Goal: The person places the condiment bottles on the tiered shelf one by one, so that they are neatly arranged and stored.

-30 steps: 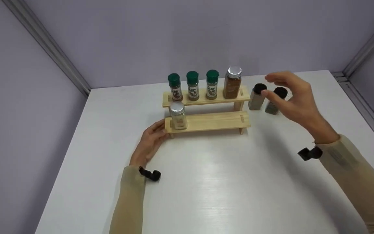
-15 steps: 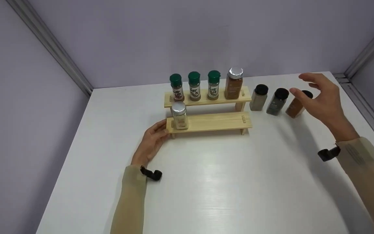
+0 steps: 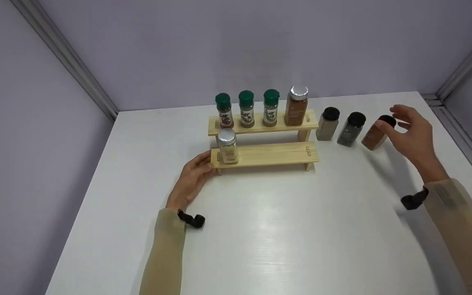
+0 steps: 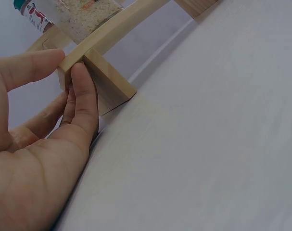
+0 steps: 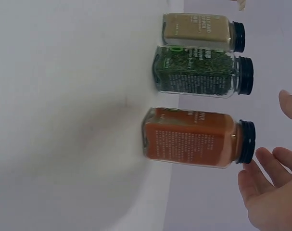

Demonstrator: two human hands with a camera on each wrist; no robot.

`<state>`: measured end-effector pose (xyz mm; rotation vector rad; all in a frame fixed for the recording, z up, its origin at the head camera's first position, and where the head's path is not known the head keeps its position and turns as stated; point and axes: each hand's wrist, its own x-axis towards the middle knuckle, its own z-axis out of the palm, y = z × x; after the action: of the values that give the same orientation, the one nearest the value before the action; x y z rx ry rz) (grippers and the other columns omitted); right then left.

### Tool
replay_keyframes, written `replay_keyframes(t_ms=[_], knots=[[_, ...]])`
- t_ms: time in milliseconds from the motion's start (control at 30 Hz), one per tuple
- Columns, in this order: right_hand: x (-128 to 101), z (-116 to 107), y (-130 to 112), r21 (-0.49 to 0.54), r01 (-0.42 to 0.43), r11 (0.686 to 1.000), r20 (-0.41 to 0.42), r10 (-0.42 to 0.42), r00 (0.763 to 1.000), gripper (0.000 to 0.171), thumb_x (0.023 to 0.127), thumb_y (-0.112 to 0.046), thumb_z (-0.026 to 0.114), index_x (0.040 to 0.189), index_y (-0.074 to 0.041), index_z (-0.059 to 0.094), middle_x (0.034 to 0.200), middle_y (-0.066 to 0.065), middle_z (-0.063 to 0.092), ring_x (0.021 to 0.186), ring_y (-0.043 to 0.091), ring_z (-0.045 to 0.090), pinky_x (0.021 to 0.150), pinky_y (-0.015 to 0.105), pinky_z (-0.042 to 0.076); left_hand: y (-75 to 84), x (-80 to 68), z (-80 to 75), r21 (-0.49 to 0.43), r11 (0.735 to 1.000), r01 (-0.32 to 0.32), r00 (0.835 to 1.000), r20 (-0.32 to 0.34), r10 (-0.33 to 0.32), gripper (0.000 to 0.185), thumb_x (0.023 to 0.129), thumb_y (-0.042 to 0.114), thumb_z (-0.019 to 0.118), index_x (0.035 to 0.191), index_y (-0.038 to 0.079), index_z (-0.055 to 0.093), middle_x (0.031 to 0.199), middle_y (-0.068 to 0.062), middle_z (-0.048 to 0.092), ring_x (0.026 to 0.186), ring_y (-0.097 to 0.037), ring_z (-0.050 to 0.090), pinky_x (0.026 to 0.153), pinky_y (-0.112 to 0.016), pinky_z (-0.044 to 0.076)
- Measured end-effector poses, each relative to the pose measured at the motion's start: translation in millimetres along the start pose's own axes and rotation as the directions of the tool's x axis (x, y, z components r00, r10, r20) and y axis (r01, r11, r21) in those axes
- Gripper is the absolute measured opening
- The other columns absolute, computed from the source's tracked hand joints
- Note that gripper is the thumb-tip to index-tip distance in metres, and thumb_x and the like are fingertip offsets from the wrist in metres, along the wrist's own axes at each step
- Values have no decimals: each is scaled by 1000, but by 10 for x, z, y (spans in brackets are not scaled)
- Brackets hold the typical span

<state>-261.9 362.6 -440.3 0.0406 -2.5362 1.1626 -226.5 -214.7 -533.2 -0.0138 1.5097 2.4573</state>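
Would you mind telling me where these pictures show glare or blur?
Head view: a pale glare streak on the table. Left wrist view: the left hand is close and soft. Right wrist view: the orange jar is slightly blurred.

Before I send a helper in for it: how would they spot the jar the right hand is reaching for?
Start at the two-step wooden rack on the white table. Right of it, three black-capped jars stand in a row on the tabletop. Take the orange-brown jar, farthest from the rack and beside the open right hand; its neighbours hold beige and dark green contents.
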Motion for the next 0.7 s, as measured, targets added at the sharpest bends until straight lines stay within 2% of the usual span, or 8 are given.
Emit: replay_keyframes(t_ms=[133, 267, 400, 533, 700], knots=[[-10, 59, 130, 1, -38, 999, 35, 38, 999, 73, 100, -39, 76, 158, -5, 48, 153, 21, 56, 134, 23, 54, 109, 21, 47, 6, 1, -1, 2, 1000, 3, 1000, -1, -3, 58, 105, -4, 60, 160, -2, 40, 160, -20, 45, 145, -28, 50, 117, -32, 49], [-21, 103, 201, 9, -51, 999, 57, 50, 997, 76, 100, -39, 76, 159, -2, 46, 148, 26, 57, 121, 5, 55, 101, 13, 47, 6, 1, 1, 3, 1000, 9, 1000, -5, -9, 58, 106, -4, 59, 160, -1, 40, 160, -19, 45, 145, -27, 50, 116, -30, 50], [-25, 128, 231, 38, -61, 997, 56, 59, 997, 74, 100, -39, 76, 156, 0, 49, 141, 22, 60, 111, -9, 52, 97, 7, 46, 5, -1, 0, 20, 1000, 1, 1000, -5, -1, 57, 107, -4, 57, 161, -1, 40, 159, -18, 46, 140, -24, 53, 110, -27, 52], [-25, 129, 264, 69, -82, 994, 56, 78, 995, 72, 101, -41, 74, 155, 0, 51, 140, 17, 60, 110, -10, 52, 95, 5, 45, -8, -7, -6, 25, 1000, -7, 1000, -5, 8, 55, 107, -3, 56, 160, 0, 41, 156, -17, 48, 135, -23, 56, 106, -26, 53], [-35, 125, 280, 84, -96, 992, 44, 92, 995, 68, 102, -40, 74, 154, -1, 54, 142, 19, 61, 110, -9, 54, 94, 3, 44, -13, -6, -12, 30, 1000, -5, 1000, -4, 5, 56, 107, -2, 57, 161, 0, 41, 158, -17, 47, 139, -23, 54, 109, -27, 53]])
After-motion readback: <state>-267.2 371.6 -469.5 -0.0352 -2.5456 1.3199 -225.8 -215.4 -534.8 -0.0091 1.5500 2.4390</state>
